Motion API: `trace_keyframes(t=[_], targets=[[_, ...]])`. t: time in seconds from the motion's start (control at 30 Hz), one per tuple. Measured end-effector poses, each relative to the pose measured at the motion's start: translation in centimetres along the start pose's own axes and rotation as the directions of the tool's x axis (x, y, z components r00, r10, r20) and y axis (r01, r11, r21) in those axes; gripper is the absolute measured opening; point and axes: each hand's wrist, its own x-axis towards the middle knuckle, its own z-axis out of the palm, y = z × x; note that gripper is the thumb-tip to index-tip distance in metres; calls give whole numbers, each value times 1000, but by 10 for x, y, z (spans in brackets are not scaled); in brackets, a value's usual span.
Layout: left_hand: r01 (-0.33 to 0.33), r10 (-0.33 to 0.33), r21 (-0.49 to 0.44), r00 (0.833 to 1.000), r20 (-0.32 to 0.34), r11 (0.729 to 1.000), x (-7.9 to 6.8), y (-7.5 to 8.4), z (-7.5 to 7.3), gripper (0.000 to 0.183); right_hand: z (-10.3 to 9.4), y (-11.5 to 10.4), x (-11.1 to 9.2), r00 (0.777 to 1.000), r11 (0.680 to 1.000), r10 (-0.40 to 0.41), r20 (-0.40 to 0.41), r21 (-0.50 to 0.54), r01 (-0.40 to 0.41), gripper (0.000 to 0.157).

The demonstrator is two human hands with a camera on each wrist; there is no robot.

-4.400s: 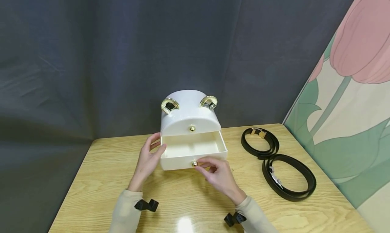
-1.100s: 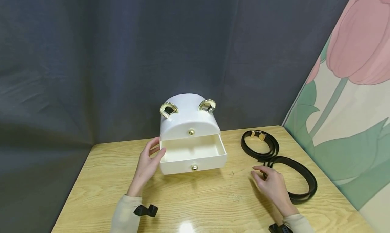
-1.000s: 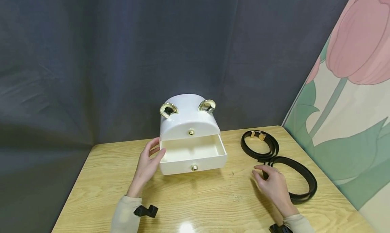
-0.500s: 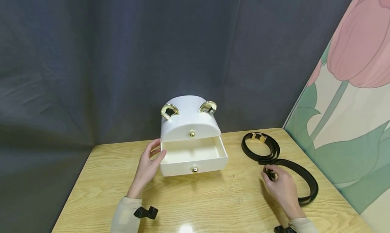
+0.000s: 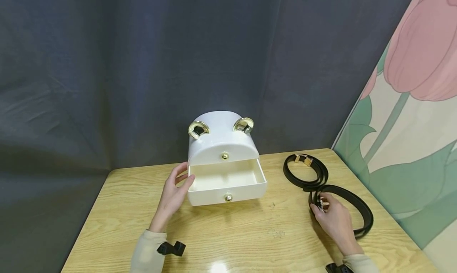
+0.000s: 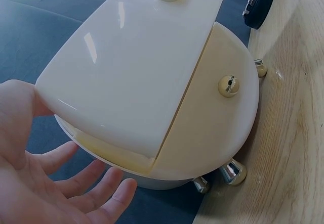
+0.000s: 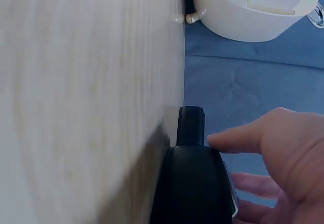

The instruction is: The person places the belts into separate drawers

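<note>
State of the work at a drawer cabinet and two coiled belts. The white cabinet (image 5: pixel 221 130) stands at the far side of the table (image 5: pixel 250 241), its drawer (image 5: pixel 246 192) pulled out toward the near edge; this part is done. Neither belt shows in the drawer. The left hand (image 5: pixel 172 195) rests at the cabinet's left side, thumb touching the drawer's left edge and fingers loosely extended, not clenched. The right hand (image 5: pixel 335 220) grasps the near belt (image 5: pixel 366 213) between thumb and fingers beside its silver buckle (image 5: pixel 321 202), to the right of the cabinet. The far belt (image 5: pixel 324 173), with a gold buckle (image 5: pixel 308 161), lies untouched just beyond it. Judged from this arrangement, handling of the belts is at its beginning: the near belt is gripped but not carried off, and the far one is not taken up.

Hidden or unclear: the right hand covers part of the near belt, and the firmness of its grip cannot be told. The inner face of the drawer's front wall is out of sight. A lower front (image 6: pixel 207 118) with its own knob shows only from the left wrist, where a black curved strip (image 6: pixel 263 6), cut off at the top, cannot be assigned to either belt.
</note>
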Motion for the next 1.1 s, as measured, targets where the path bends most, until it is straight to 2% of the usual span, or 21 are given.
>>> trace_keyframes(t=[0.2, 0.43, 0.83, 1.1], targets=[[-5, 5, 10, 1000, 0, 1000, -1, -1, -1, 54, -2, 5, 0, 992, 997, 70, 106, -29, -68, 54], [8, -8, 4, 1000, 8, 1000, 1, 0, -1, 55, -3, 9, 1, 977, 993, 117, 178, -38, -112, 64], [15, -15, -4, 1000, 13, 1000, 0, 1, -1, 54, -4, 11, 2, 980, 997, 72, 185, -29, -67, 56], [14, -14, -9, 1000, 9, 1000, 1, 0, -1, 55, -3, 10, 1, 986, 998, 50, 160, -39, -44, 50]])
